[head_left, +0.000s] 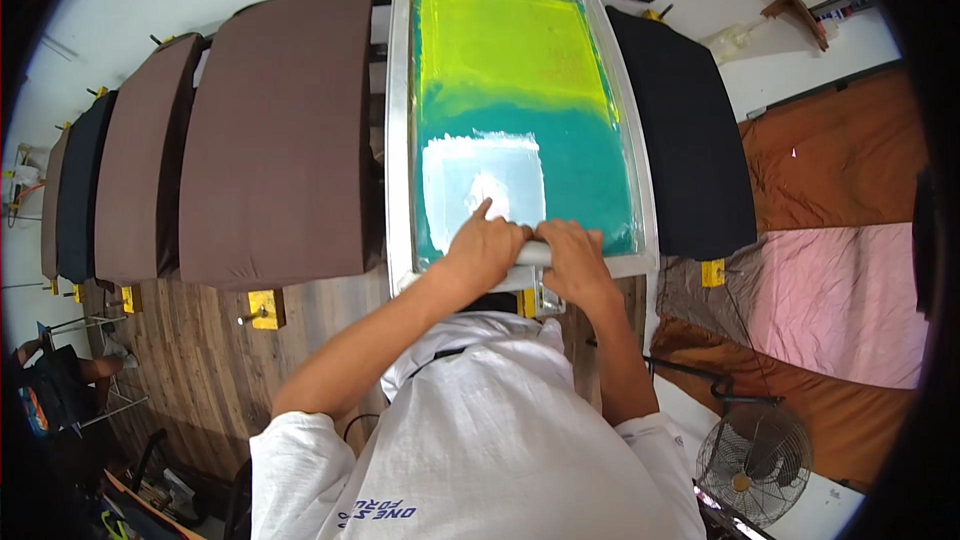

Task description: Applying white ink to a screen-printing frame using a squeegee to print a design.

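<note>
Both hands [530, 245] grip a squeegee [535, 253] inside the ink-coated screen frame [398, 140].

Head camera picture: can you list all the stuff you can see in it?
metal-framed printing screen with yellow-green and teal mesh: 1, middle, in front of the person
pale grey squeegee handle: 1, at the screen's near edge, under both hands
brown cloth-covered boards: at least 2, left of the screen
dark cloth-covered board: 1, black, right of the screen; another dark one far left
yellow brackets: several, at the boards' near ends
wire-caged round floor fan: 1, grey, lower right
pink and orange-brown cloths: right, on the floor
left hand: 1, on the handle, one finger pointing onto the mesh
right hand: 1, gripping the handle
</note>
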`<action>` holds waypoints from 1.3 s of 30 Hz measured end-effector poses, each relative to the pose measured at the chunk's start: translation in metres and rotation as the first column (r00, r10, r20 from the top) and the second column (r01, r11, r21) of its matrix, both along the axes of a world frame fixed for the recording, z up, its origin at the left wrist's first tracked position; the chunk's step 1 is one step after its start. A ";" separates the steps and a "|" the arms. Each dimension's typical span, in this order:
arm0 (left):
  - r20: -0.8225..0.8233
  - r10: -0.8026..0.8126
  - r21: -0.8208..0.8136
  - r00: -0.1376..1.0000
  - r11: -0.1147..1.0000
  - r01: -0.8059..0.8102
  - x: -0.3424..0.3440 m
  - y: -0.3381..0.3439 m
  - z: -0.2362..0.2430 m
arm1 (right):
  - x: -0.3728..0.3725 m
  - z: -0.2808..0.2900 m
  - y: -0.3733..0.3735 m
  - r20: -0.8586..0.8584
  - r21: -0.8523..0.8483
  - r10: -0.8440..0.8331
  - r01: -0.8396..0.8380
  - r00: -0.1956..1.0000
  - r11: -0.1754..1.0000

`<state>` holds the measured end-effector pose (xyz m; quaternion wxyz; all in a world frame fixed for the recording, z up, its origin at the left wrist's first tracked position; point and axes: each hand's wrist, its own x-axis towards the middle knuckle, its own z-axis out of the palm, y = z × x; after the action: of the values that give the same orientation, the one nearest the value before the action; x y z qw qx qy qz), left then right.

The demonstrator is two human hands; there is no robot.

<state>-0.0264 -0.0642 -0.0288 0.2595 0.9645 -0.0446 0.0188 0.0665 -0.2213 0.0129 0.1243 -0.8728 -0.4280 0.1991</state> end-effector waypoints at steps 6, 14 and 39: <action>-0.041 0.134 -0.074 0.990 0.988 -0.136 0.010 -0.004 0.014 | 0.009 0.007 0.001 -0.001 0.060 -0.004 0.004 1.000 0.998; -0.292 0.006 -0.140 0.957 0.989 -0.049 0.063 0.076 0.037 | 0.058 0.029 0.064 0.024 -0.111 0.066 -0.063 0.998 0.992; 0.000 0.002 -0.266 1.000 0.964 -0.002 -0.022 0.046 -0.019 | -0.042 -0.012 0.062 0.637 -0.264 0.214 -0.051 0.741 0.963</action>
<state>-0.0486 -0.0187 -0.0479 0.3864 0.9211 -0.0406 0.0248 0.0241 -0.1589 0.0007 -0.1507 -0.8620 -0.4796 -0.0653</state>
